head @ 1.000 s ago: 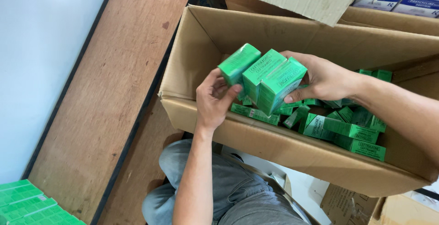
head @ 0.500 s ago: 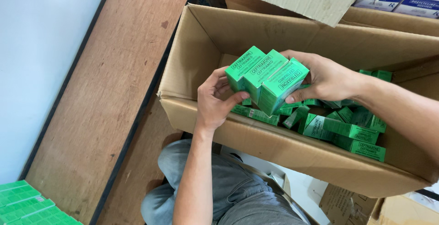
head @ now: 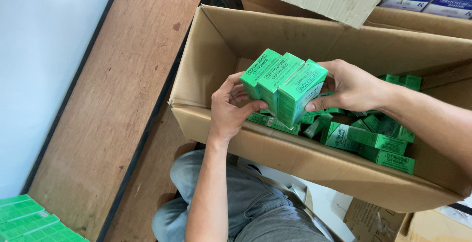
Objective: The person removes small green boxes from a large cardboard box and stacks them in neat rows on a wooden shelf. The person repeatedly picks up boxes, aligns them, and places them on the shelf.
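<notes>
Three small green boxes [head: 285, 87] pressed together, white labels facing up.

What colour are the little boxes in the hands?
Green, with white labels: the little boxes show best in the head view.

Both forearms are bare from the elbow down; no sleeve, cuff, watch, bracelet or ring shows anywhere on them. The left hand [head: 231, 109] and the right hand [head: 351, 87] wear no gloves, and the fingernails are short and unpainted. The one garment in view is a pair of grey-blue jeans [head: 236, 202] of faded denim, with soft creases across the thigh and over the bent knee. A stitched seam line runs along the cloth near the lower edge of the view. Nothing of the shirt or the shoes can be seen.
</notes>
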